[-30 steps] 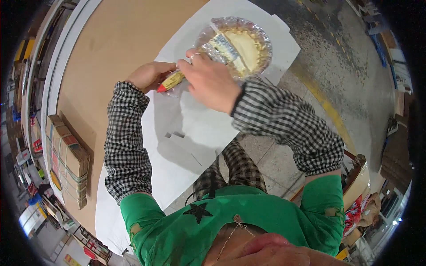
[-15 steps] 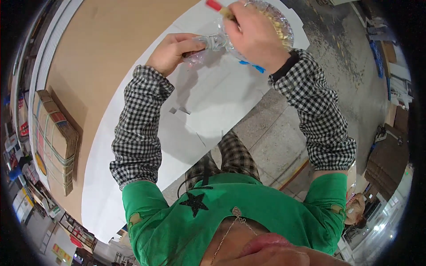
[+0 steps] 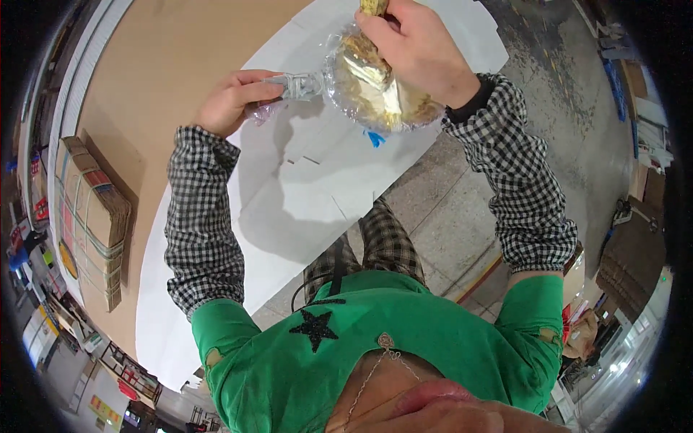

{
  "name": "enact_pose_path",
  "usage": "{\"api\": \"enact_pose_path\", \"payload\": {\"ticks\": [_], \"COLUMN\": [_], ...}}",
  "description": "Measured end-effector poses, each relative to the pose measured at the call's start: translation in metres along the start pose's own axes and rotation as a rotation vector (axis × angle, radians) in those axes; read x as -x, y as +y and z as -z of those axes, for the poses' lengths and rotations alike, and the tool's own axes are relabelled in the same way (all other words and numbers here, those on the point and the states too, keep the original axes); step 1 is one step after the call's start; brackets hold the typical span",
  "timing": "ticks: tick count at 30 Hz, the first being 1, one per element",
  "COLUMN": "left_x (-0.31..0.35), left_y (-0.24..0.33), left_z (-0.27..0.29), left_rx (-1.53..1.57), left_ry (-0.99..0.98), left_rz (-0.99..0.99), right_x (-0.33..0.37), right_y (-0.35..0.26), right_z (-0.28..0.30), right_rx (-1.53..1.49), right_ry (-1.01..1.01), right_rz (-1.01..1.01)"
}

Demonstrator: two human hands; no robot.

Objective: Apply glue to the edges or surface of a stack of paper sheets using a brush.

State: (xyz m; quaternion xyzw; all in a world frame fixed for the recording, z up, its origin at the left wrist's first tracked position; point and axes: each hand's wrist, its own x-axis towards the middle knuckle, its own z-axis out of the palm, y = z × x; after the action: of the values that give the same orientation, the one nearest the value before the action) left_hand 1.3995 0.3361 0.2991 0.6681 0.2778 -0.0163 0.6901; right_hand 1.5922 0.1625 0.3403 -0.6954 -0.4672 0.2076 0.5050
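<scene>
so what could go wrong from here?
The left hand holds a plastic-wrapped handle at the side of the film-lined bowl; if it slips, the bowl might tip and spill cream-coloured paste onto the white sheet.

The right hand holds the brush at the bowl; lifted out loaded, it could drip.

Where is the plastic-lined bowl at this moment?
In the head view, the plastic-lined bowl is at the upper middle, right of the left hand and partly hidden by the right hand.
</scene>
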Motion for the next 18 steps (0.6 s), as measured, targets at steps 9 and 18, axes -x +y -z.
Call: {"api": "enact_pose_path", "payload": {"ticks": [9, 18], "left_x": [0.046, 0.075], "left_y": [-0.015, -0.046], "left_z": [0.026, 0.073], "left_rx": [-0.033, 0.054], "left_ry": [0.183, 0.564], "left_rz": [0.017, -0.216], "right_x": [0.039, 0.032], "right_y": [-0.064, 0.004], "right_z": [0.01, -0.022], "right_rx": [-0.211, -0.137], "right_ry": [0.337, 0.464], "right_rz": [-0.016, -0.182]}}
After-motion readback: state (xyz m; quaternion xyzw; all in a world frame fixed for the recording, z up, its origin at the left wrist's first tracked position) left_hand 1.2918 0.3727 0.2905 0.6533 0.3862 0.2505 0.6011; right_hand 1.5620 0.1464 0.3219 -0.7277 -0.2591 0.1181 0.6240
